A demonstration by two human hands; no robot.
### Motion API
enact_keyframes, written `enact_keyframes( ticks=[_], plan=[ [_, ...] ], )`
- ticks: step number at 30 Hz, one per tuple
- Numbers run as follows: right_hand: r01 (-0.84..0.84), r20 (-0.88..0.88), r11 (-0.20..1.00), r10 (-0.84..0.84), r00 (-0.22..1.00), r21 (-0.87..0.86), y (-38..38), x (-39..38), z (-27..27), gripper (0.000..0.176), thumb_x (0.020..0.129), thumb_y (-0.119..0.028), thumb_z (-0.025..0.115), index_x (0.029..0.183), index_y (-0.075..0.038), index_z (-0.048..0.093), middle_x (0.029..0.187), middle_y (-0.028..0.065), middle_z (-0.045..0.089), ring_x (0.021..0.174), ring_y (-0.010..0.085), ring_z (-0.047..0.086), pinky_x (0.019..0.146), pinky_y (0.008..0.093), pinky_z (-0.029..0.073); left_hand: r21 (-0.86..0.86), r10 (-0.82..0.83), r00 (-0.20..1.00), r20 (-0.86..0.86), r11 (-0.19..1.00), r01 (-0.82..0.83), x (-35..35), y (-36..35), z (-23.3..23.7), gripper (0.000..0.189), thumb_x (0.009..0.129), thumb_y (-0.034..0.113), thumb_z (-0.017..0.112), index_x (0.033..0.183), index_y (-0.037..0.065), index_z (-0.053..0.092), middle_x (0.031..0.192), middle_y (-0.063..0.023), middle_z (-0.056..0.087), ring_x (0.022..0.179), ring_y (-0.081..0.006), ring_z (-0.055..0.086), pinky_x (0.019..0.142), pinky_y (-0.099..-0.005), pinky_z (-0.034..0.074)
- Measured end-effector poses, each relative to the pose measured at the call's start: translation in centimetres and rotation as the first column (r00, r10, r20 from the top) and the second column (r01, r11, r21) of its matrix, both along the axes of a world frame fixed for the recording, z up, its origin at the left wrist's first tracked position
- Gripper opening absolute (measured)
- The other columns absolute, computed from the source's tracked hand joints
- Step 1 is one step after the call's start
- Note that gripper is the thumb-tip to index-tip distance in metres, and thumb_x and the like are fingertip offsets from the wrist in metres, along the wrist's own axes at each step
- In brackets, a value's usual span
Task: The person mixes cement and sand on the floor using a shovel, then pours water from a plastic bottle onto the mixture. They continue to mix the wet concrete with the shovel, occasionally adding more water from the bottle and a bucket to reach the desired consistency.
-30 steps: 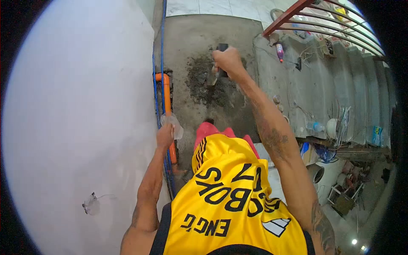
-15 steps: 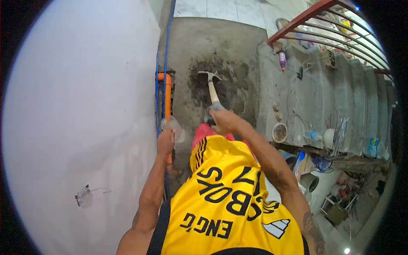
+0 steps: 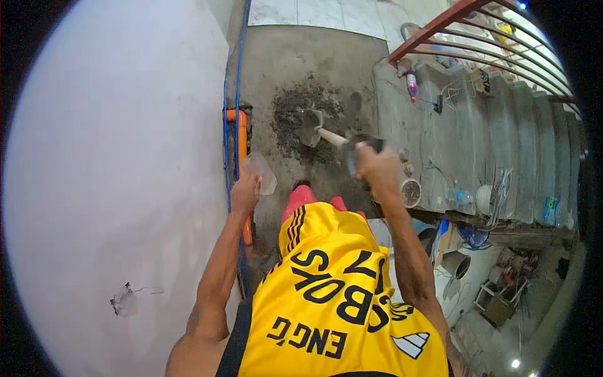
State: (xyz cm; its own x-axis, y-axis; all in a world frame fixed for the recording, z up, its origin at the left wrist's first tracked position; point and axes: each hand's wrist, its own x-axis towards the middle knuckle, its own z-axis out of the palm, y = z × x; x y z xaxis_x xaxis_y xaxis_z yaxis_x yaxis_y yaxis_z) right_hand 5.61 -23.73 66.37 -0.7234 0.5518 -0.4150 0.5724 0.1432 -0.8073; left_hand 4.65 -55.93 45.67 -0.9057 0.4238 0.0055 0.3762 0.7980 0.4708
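My right hand (image 3: 380, 168) is closed round the dark grip of a short-handled shovel (image 3: 333, 137). Its blade (image 3: 312, 129) is over a dark, wet-looking patch of mortar (image 3: 290, 107) on the concrete floor; whether it touches cannot be told. My left hand (image 3: 246, 190) pinches a translucent plastic container (image 3: 262, 174), held near the wall beside an orange pipe (image 3: 242, 138). My pink-covered legs show below the patch.
Blue conduits (image 3: 240, 56) run along the white wall (image 3: 125, 157) at left. Concrete steps (image 3: 490, 144) with a purple bottle (image 3: 411, 85), a round tub (image 3: 411, 193) and loose items lie at right, beneath a red metal railing (image 3: 440, 30). White tiles (image 3: 317, 12) border the far floor.
My right hand has swung right with the shovel, whose blade has turned from edge-on to showing its face. My left hand, still holding the container, has moved slightly.
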Motion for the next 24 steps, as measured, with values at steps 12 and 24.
enact_keyframes(
  ticks=[12,24],
  plan=[
    [-0.256,0.022,0.902,0.265,0.964,0.348,3.7,0.6,-1.8,0.025,0.084,-0.022,0.061,0.073,-0.001,0.053,0.058,0.0054,0.057,0.046,0.015,0.055,0.043,0.0295,0.043,0.014,-0.165,0.986,0.007,0.986,0.165,-1.0,2.9,1.3,0.012,0.086,0.015,0.056,0.084,0.004,0.054,0.083,-0.0155,0.056,0.074,-0.0343,0.057,0.064,-0.0433,0.045],
    [0.43,-0.025,0.833,-0.466,0.884,-0.348,6.3,6.5,2.1,0.024,0.084,-0.02,0.063,0.072,-0.006,0.048,0.054,0.0002,0.043,0.043,0.0108,0.041,0.039,0.0288,0.037,0.029,-0.202,0.978,-0.046,0.979,0.203,-1.8,3.3,1.2,0.017,0.086,0.019,0.058,0.078,0.005,0.053,0.073,-0.0127,0.053,0.068,-0.0329,0.055,0.062,-0.0435,0.044]
  ],
)
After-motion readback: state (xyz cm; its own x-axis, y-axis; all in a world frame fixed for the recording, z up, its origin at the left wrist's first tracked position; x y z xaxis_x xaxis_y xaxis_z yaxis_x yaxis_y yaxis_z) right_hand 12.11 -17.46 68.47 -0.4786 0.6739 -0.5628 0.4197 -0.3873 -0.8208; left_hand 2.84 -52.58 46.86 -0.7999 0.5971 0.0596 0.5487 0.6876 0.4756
